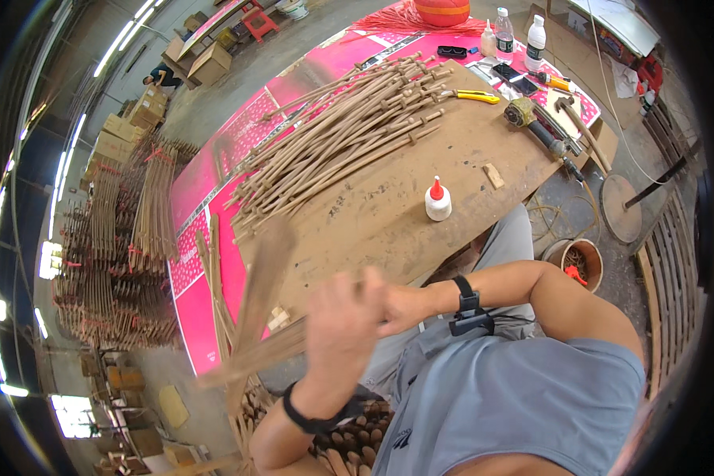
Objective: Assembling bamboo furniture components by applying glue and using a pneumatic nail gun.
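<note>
Brown and wooden, a flat bar point(260, 352) is gripped by the left hand point(343, 319); whether the half-hidden right hand point(401, 307) is closed cannot be told.

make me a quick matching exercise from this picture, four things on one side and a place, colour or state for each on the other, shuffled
Things:
1. wooden strip
2. utility knife
3. squeeze bottle
4. bucket

Place, colour or state:
A. white and upright
B. holding something red
C. blurred, in the left hand
D. yellow, near the pile of rods

Right pairs: 1-C, 2-D, 3-A, 4-B
</note>
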`<state>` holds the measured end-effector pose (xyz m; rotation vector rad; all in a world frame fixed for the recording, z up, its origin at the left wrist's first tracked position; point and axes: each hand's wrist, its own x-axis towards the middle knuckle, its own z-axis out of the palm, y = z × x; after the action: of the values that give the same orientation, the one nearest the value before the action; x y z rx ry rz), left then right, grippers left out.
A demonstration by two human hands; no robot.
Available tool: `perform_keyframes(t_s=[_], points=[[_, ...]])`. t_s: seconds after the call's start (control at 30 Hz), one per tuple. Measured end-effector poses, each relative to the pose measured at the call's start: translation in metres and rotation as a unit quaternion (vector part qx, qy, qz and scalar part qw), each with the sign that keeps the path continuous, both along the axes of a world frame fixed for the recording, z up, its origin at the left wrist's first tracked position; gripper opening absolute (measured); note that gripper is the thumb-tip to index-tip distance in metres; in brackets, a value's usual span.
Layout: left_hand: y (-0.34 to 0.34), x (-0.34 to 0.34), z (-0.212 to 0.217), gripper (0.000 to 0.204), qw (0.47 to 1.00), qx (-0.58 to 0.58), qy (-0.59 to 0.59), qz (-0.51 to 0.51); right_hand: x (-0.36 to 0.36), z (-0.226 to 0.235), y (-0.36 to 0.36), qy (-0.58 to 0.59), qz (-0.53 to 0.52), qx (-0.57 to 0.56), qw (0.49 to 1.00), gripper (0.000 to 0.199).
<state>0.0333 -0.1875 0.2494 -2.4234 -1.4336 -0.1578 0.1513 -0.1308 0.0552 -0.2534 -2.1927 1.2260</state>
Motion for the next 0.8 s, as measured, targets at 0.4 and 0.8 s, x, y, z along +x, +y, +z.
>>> perform_keyframes(t_s=[0.4, 0.8], points=[[0.026, 0.119, -0.035, 0.046, 0.988, 0.001, 0.020, -0.152, 0.020, 0.062, -0.041, 0.148, -0.277, -0.140, 0.939, 0.064], [-0.002, -0.077, -0.069, 0.113, 0.992, 0.036, -0.110, 0.059, 0.085, 0.055, 0.012, 0.269, -0.195, -0.397, 0.856, 0.048]])
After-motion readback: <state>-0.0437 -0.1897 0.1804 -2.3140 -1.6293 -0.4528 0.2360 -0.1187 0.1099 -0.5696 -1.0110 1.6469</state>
